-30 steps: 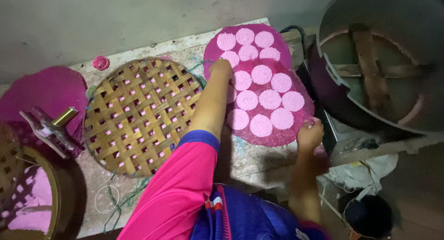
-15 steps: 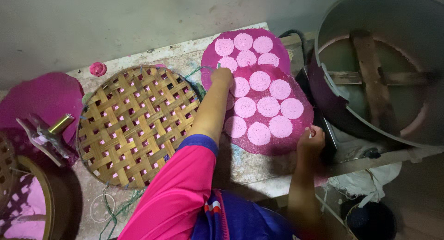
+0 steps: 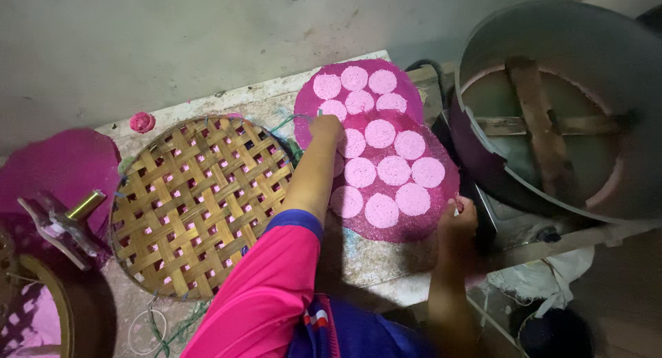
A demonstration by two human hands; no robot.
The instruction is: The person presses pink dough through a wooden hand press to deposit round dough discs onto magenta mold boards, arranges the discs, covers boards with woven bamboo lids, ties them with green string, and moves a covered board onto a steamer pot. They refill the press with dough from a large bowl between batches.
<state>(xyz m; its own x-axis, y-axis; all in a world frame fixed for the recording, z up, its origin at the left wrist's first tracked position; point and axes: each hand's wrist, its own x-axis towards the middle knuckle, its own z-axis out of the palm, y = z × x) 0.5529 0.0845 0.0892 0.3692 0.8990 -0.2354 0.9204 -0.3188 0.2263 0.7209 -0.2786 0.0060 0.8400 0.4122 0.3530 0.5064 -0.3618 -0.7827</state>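
magenta round tray (image 3: 414, 223) carrying pale pink discs (image 3: 394, 170) is lying on the worktop (image 3: 358, 258), overlapping a second disc-covered tray (image 3: 358, 89) behind it. you are gripping its left edge with your left hand (image 3: 327, 127), fingers curled over the rim. your right hand (image 3: 456, 219) is pinching the near right edge, fingers closed on it. a woven bamboo tray (image 3: 200, 199) is lying just beside, to the left. a big grey metal drum (image 3: 558, 110) with wooden cross bars is standing to the right. a small pink cap (image 3: 142, 121) is resting near the wall.
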